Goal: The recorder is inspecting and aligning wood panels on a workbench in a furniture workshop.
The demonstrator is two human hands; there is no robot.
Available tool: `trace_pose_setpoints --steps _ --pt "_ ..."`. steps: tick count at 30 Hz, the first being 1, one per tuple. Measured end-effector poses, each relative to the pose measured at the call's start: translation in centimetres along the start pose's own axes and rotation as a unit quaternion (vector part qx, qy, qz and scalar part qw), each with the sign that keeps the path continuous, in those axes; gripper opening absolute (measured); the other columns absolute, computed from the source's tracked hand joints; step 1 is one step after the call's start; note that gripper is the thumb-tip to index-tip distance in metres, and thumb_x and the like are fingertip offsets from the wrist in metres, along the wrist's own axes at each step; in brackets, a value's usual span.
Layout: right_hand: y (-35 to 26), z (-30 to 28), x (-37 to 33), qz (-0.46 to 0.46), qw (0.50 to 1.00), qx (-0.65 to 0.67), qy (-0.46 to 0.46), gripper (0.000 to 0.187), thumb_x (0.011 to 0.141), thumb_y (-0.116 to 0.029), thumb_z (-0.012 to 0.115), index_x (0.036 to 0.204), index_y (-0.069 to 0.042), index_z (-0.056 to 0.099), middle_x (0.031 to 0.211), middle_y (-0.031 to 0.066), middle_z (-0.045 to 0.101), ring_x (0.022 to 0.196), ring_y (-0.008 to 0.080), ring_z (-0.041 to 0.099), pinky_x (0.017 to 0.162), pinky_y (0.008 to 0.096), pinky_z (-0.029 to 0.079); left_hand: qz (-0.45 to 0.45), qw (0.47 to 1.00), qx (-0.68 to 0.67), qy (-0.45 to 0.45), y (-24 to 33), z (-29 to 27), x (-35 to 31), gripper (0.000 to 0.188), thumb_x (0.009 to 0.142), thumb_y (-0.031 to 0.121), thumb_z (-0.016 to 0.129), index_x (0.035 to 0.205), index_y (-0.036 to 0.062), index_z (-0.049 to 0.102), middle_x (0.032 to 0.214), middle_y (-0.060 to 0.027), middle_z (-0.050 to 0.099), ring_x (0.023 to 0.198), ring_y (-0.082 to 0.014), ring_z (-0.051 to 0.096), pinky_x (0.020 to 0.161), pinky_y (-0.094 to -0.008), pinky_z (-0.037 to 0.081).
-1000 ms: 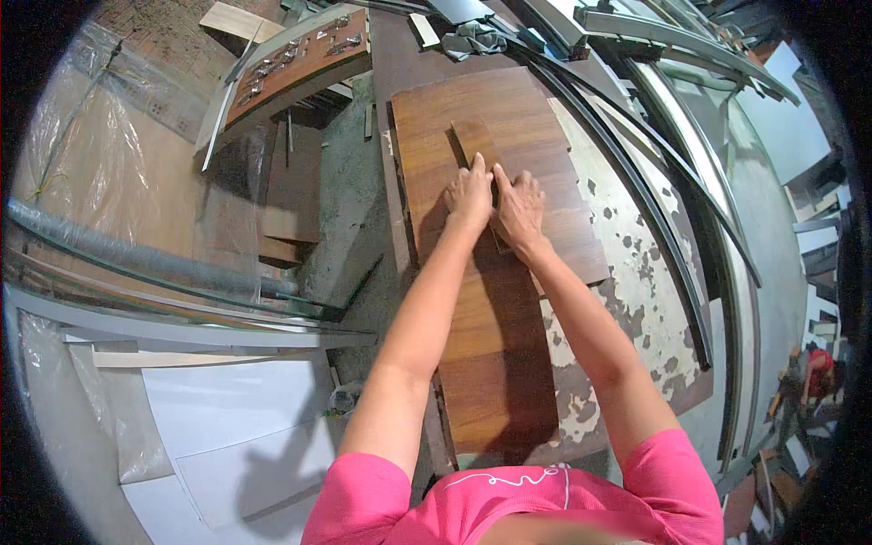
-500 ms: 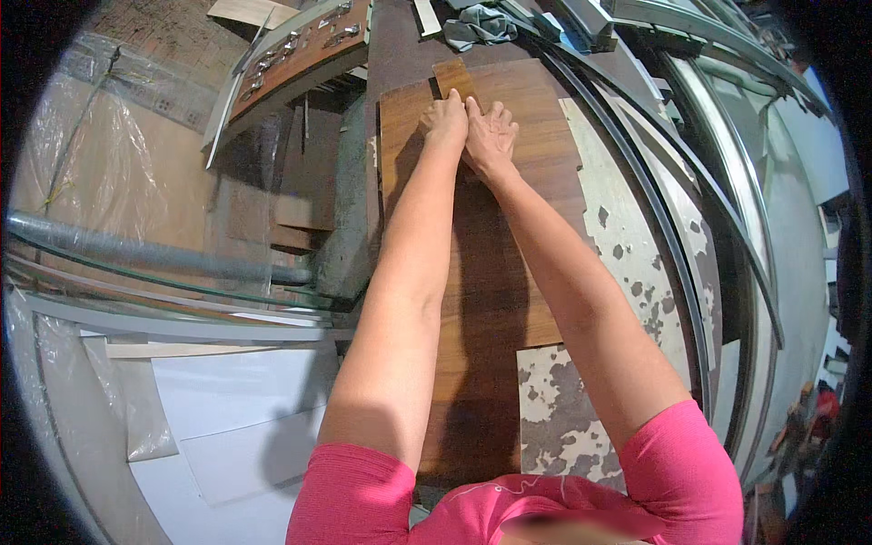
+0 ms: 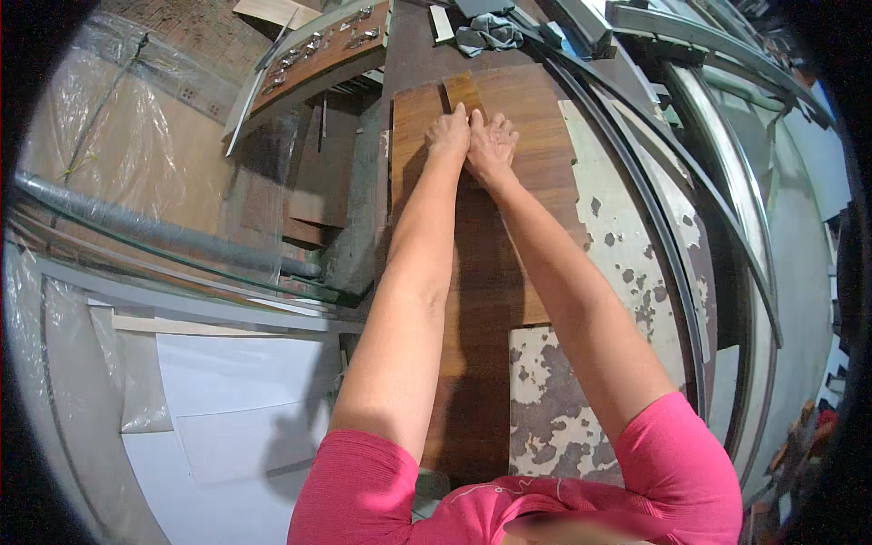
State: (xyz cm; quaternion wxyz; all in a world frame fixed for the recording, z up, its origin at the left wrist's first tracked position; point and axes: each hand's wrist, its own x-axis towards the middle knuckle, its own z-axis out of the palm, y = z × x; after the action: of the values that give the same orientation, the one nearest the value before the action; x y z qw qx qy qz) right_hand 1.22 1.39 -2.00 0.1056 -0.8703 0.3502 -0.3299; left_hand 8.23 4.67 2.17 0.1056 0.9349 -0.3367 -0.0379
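Observation:
A short brown wood-grain strip (image 3: 464,92) lies lengthwise over the far end of a wood-grain sheet (image 3: 540,107). My left hand (image 3: 448,134) is closed on the strip's left side, its thumb laid along the top. My right hand (image 3: 493,145) grips the right side beside it, thumb near the other thumb and fingers bent over the edge. Both arms reach straight out across the sheet. The palms hide most of the strip's near part, and the fingertips underneath cannot be made out.
The sheet rests on a worktop with a peeling cream-and-grey surface (image 3: 554,409). Long dark metal strips (image 3: 636,191) run along the right. A grey cloth (image 3: 489,34) lies beyond the sheet. A brown panel with metal fittings (image 3: 318,54) and white boards (image 3: 245,372) are at left.
Both hands and the strip have slid slightly nearer along the sheet. The whole view has shifted a little.

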Motion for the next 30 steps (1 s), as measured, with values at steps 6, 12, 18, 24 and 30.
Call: trace_pose_setpoints --steps 6,12,18,24,30 --pt "0.1 -5.6 -7.6 0.007 0.998 -0.009 -0.062 0.030 0.080 -0.023 0.050 0.107 -0.009 0.049 0.100 0.0167 0.049 0.094 0.0321 0.047 0.075 0.0436 0.037 0.019 0.998 -0.051 -0.007 0.3 0.1 -9.8 0.032 0.089 0.034 0.036 0.116 0.0170 0.043 0.106 -0.0201 0.057 0.099 -0.0400 0.053 0.083 -0.0503 0.042" --pt "-1.4 -14.7 -19.0 -0.029 0.993 -0.030 -0.107 0.038 0.079 -0.022 0.051 0.114 -0.007 0.045 0.099 0.0168 0.049 0.094 0.0320 0.048 0.075 0.0434 0.037 -0.025 0.993 -0.109 -0.027 -0.3 -0.1 -23.8 0.041 0.089 0.032 0.036 0.129 0.0209 0.036 0.102 -0.0222 0.057 0.097 -0.0390 0.055 0.082 -0.0501 0.042" --pt "-2.0 -22.5 -30.1 -0.049 0.980 -0.015 -0.192 0.048 0.078 -0.021 0.053 0.121 -0.004 0.040 0.104 0.0187 0.048 0.097 0.0335 0.047 0.071 0.0405 0.046 0.000 0.995 -0.095 -0.042 -0.5 0.0 -37.7 0.044 0.090 0.029 0.036 0.132 0.0168 0.034 0.099 -0.0208 0.058 0.094 -0.0378 0.056 0.081 -0.0480 0.044" --pt "-0.6 -28.4 -39.1 -0.102 0.971 0.000 -0.217 0.062 0.072 -0.027 0.060 0.123 -0.002 0.036 0.097 0.0206 0.048 0.088 0.0359 0.050 0.068 0.0422 0.046 0.027 0.998 -0.028 -0.051 0.2 -0.3 -49.5 0.046 0.090 0.025 0.035 0.133 0.0085 0.031 0.094 -0.0222 0.059 0.085 -0.0361 0.060 0.073 -0.0462 0.048" --pt "-1.4 -32.4 -41.8 -0.127 0.962 -0.030 -0.239 0.057 0.074 -0.022 0.054 0.125 -0.003 0.037 0.097 0.0170 0.050 0.088 0.0319 0.050 0.070 0.0416 0.041 0.032 0.998 -0.032 -0.043 0.1 -0.2 -53.9 0.047 0.089 0.020 0.035 0.134 0.0082 0.028 0.090 -0.0219 0.059 0.082 -0.0347 0.060 0.069 -0.0454 0.049"
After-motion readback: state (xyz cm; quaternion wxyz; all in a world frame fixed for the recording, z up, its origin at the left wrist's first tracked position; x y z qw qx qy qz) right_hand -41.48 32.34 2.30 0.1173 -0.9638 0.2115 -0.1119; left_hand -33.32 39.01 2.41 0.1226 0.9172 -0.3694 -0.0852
